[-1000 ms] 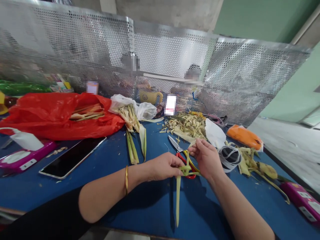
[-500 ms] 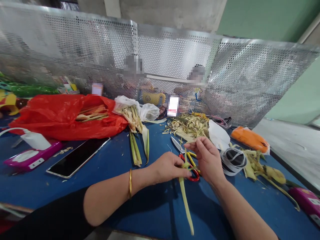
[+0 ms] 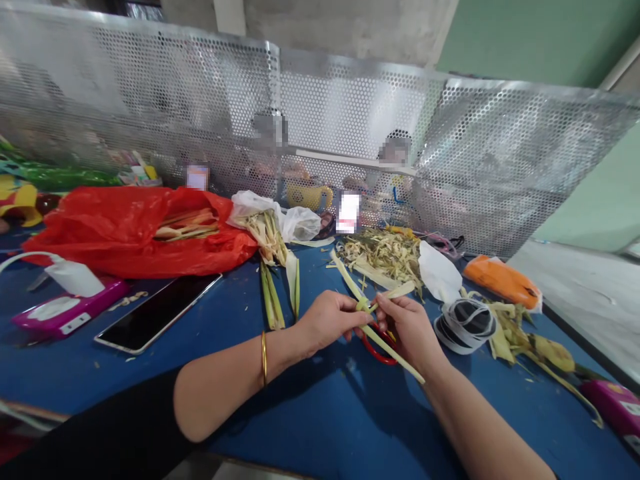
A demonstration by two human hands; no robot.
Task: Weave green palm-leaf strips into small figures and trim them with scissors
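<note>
Pale green leaf strips (image 3: pixel 395 355) cross in a small knot between my two hands. My left hand (image 3: pixel 333 321), with a gold bangle at the wrist, pinches the knot from the left. Thumb and fingers of my right hand (image 3: pixel 407 327) grip the strips just right of it. One strip end points up and away, another down to the right, and a wider one juts out above my right hand. Red-handled scissors (image 3: pixel 379 352) lie on the blue table beneath my hands, their blades mostly hidden.
Ahead lie leaf scraps (image 3: pixel 383 257). A roll of white-and-black tape (image 3: pixel 465 325) and an orange packet (image 3: pixel 503 282) are at right. At left are a red bag (image 3: pixel 115 233) of husks, a phone (image 3: pixel 160 313) and a purple power strip (image 3: pixel 70 310). A perforated metal screen (image 3: pixel 345 100) stands behind.
The strips have turned in my hands: the long end that hung toward me now slants down to the right, and another points away. My right hand has moved down, closer to the knot.
</note>
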